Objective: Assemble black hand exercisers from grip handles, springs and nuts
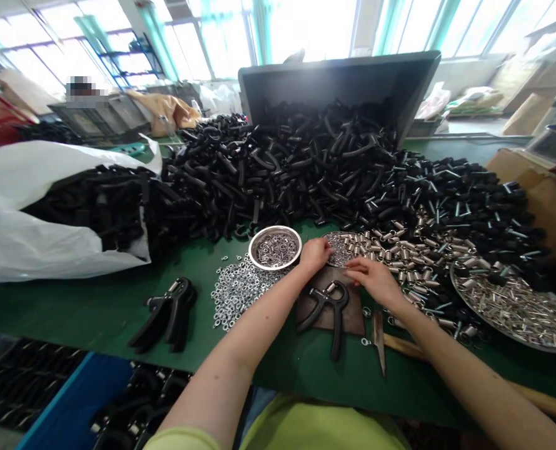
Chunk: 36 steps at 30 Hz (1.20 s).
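Observation:
My left hand (316, 255) has its fingers drawn together at the left edge of a shallow dish of small metal parts (338, 253); whatever they hold is too small to make out. At the dish's near right edge, my right hand (376, 282) reaches in with thumb and fingers apart, and nothing shows between them. Just below the hands, a black hand grip strengthener (338, 312) with a coil spring lies on a brown metal plate (353, 320). Right of it rests a hammer (378, 340) with a wooden handle, passing under my right forearm.
A round bowl of metal rings (275, 230) stands beside loose nuts (240, 287). More black grips (165, 315) lie left. Behind are heaped black handles (278, 169) and a tipped grey bin (338, 81). Springs (413, 269) and a tray of pins (512, 306) lie right.

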Motion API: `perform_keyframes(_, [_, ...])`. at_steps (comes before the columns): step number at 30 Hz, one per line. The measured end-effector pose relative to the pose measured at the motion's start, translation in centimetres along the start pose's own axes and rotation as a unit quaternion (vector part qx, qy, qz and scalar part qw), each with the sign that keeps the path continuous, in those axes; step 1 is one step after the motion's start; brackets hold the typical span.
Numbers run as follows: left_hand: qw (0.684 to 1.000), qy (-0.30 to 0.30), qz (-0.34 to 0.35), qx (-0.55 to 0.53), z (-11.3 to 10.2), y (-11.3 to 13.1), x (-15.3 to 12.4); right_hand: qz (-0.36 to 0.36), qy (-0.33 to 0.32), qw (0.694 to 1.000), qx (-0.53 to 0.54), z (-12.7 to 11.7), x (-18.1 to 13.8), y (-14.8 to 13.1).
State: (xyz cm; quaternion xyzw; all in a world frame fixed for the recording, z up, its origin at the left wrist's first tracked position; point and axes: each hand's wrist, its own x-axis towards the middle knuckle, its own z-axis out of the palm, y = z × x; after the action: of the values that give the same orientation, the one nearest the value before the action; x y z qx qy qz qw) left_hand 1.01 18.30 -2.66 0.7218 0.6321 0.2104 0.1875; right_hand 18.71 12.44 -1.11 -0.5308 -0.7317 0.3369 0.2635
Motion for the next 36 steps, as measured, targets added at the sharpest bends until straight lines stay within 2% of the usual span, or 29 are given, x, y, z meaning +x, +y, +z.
perform_keyframes(5, [0.998,0.000,-0.021,-0.060,-0.2,-0.1,0.0,-0.035,-0.020,0.999,-0.024,0.7,-1.1,-1.0])
perform_keyframes(9, [0.991,-0.009,-0.024,-0.132,-0.5,-0.3,-0.3,-0.069,-0.037,0.995,-0.053,0.8,-0.6,-1.6])
perform_keyframes(14, [0.976,-0.030,-0.026,-0.216,-0.3,-0.9,-1.0,-0.076,-0.051,0.993,-0.079,1.0,-0.1,-1.9])
perform_keyframes(25, [0.968,-0.006,-0.043,-0.247,0.1,-0.2,-0.6,-0.054,-0.094,0.987,-0.115,1.3,1.5,-2.1])
perform_keyframes(30, [0.961,0.001,-0.043,-0.272,-1.0,-0.4,-2.6,-0.050,-0.104,0.986,-0.117,1.3,1.8,-2.3])
perform_keyframes(36, [0.953,-0.018,-0.026,-0.302,-3.1,-0.7,-7.5,-0.043,-0.124,0.986,-0.107,1.5,2.3,-2.0])
